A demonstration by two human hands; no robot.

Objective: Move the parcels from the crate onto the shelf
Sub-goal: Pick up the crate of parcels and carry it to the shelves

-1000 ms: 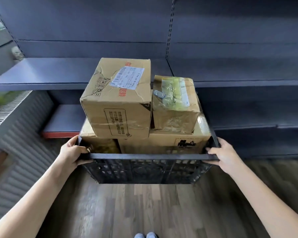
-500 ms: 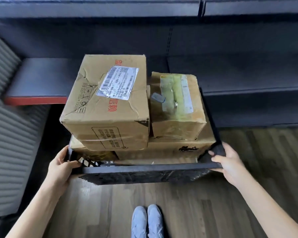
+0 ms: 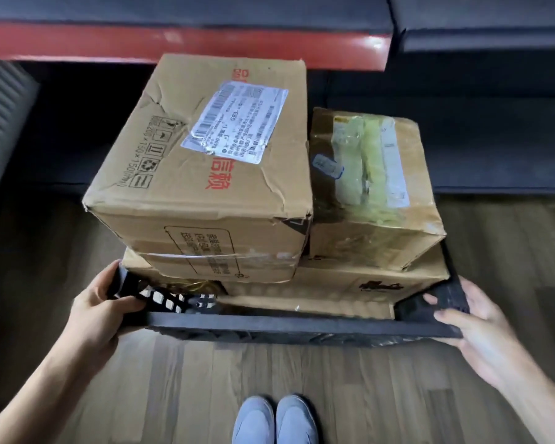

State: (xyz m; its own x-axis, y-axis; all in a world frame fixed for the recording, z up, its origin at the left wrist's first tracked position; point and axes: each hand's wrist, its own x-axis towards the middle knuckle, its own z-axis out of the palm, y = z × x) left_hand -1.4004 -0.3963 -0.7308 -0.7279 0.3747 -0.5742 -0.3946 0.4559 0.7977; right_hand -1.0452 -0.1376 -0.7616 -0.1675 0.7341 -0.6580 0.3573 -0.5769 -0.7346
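A black plastic crate (image 3: 302,328) hangs low over the wooden floor, stacked with cardboard parcels. My left hand (image 3: 100,315) grips its left near corner and my right hand (image 3: 474,334) grips its right near corner. On top at the left lies a large dented box with a white shipping label (image 3: 205,174). Beside it on the right sits a smaller taped box with yellow-green tape (image 3: 372,193). Both rest on a flat parcel (image 3: 359,283) lower in the crate. The dark shelf with a red front edge (image 3: 186,46) runs across the top, behind the crate.
Wooden floorboards (image 3: 334,395) spread under the crate, and my two grey shoes (image 3: 274,421) show at the bottom. A ribbed grey panel (image 3: 0,123) stands at the left. A lower dark shelf (image 3: 494,145) lies at the right behind the crate.
The crate has gone down toward the floor, still held by both hands. My view has tilted down, so the red shelf edge now sits at the top and my shoes show more.
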